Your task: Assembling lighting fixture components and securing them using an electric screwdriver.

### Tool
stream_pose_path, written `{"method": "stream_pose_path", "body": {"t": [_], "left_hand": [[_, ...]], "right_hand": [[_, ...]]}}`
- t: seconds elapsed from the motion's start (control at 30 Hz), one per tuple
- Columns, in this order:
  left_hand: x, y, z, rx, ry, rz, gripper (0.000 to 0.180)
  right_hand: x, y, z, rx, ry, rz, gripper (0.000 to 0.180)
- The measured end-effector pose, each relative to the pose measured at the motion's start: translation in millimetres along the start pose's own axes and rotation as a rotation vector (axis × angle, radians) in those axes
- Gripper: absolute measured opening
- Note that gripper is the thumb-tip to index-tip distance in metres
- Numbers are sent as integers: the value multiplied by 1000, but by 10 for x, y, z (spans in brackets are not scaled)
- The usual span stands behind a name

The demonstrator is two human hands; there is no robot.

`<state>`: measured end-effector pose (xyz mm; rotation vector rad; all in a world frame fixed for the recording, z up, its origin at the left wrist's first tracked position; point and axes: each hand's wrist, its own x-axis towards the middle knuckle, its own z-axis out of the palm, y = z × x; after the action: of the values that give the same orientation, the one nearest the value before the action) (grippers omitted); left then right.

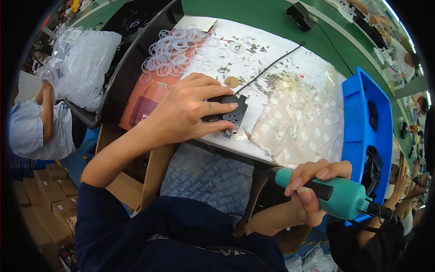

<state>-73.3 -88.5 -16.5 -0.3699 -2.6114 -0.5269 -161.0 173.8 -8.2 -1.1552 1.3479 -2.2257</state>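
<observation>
On the white work surface my left hand (192,106) grips a small black plastic part (234,117) with round holes in it, fingers over its top and edge. A thin black cord (267,68) runs from near this part toward the back. To the lower right, my right hand (312,188) is wrapped round a teal electric screwdriver (346,199), held in the air off the table's front edge. Its dark nose points left, and the tip is hard to make out. A round tan disc (231,82) lies beside my left fingers.
Clear plastic rings (174,50) pile up at the back left, with loose screws (253,47) scattered nearby. A dirty spotted cloth (294,127) covers the right side. Beyond it stands a blue bin (358,90) holding black parts. A black box (299,16) sits farther back.
</observation>
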Motion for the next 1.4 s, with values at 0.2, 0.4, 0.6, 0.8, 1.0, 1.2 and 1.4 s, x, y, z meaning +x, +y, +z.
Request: {"method": "stream_pose_path", "body": {"t": [0.2,0.4,0.6,0.8,1.0,1.2,1.4], "left_hand": [[60,107,75,148,54,-1,25],[352,-500,-150,-188,224,-317,27],[400,-1082,257,-306,-1,-552,22],[490,-1095,352,-241,-73,-650,18],[676,-1101,393,-487,214,-491,15],[791,-961,579,-1102,303,-520,17],[760,-1015,413,-724,326,-371,12]], "right_hand": [[113,-108,44,-123,111,-88,33],[583,-279,-71,36,80,-268,33],[1284,-285,-103,151,13,-243,22],[1568,-78,1,83,93,-221,21],[1707,118,60,47,15,-220,17],[1667,245,29,57,69,-296,17],[1600,239,4,64,189,-333,15]]}}
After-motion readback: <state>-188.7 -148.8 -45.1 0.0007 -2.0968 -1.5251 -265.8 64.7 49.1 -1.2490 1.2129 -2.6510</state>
